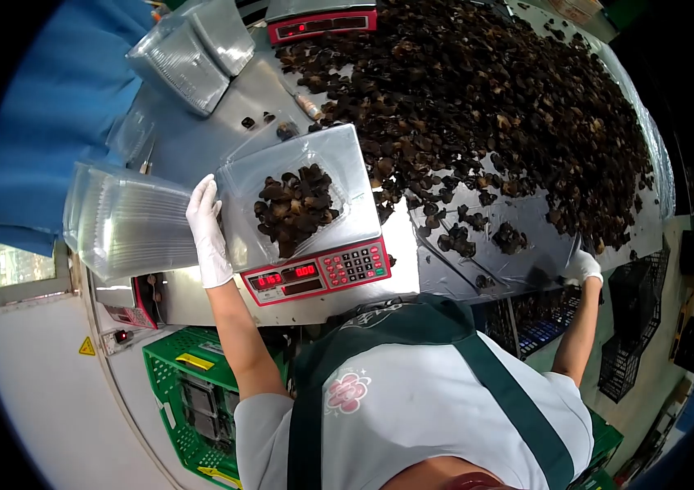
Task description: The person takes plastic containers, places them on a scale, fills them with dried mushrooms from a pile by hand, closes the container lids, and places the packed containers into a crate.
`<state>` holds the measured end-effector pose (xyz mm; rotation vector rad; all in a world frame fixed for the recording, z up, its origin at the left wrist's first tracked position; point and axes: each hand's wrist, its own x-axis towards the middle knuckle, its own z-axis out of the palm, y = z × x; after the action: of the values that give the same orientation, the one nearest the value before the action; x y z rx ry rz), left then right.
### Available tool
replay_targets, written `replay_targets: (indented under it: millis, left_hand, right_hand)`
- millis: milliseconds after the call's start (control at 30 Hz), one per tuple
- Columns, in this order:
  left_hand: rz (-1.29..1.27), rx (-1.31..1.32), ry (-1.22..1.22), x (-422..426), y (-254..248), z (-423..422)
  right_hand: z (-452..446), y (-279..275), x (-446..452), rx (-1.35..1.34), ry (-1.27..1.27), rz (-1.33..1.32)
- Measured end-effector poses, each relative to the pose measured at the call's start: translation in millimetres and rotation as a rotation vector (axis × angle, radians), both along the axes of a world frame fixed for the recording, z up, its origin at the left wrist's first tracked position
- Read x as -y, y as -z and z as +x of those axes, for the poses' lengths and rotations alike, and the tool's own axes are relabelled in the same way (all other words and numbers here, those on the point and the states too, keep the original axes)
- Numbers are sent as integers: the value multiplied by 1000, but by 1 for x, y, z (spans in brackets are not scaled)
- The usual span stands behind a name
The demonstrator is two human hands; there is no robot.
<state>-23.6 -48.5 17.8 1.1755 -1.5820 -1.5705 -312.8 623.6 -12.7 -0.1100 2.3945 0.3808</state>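
My left hand [205, 214], in a white glove, is at the left edge of a red digital scale [314, 273], fingers stretched out and nothing visible in them. A clear plastic tray [342, 198] sits on the scale's metal plate, holding a heap of dark wood ear mushrooms [294, 208]. Red digits glow on the scale's display. Far to the right, at the near side of the table, my right hand [585, 267], also gloved, is closed beside the large mushroom pile [494, 98]. A small greyish thing shows at its fingers, too unclear to name.
Nested clear trays [131, 216] stand left of the scale, with more stacks [188, 61] farther back. A second red scale [322, 24] stands at the back. Loose mushrooms [457, 237] lie on the metal table [400, 249]. Below is a green crate [188, 367].
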Motion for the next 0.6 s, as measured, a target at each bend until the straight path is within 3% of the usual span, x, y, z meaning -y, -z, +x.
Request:
replay_targets:
  millis: [67, 100, 133, 167, 333, 400, 467, 533, 600]
  left_hand:
    - [1, -3, 11, -1, 1, -7]
    - [-2, -6, 4, -1, 1, -9]
    - [-5, -8, -2, -1, 0, -12]
    - [-10, -1, 0, 1, 2, -14]
    - [-39, 0, 18, -2, -8, -16]
    - [-57, 11, 20, -3, -9, -13]
    - [-48, 14, 6, -4, -9, -8]
    - [-39, 17, -9, -5, -9, -2]
    - [-8, 26, -48, -5, -9, 1]
  right_hand:
    - [-3, -4, -21, -137, 132, 147]
    - [-6, -3, -19, -189, 96, 71]
    - [-4, -7, 4, -280, 105, -53]
    - [-7, 6, 8, -349, -50, -332]
    - [-16, 22, 173, -493, -197, -830]
    - [-23, 33, 234, -521, -217, -884]
    - [-34, 63, 272, -731, -481, -995]
    - [-43, 83, 291, -662, -480, -871]
    - [-44, 85, 298, -683, -477, -917]
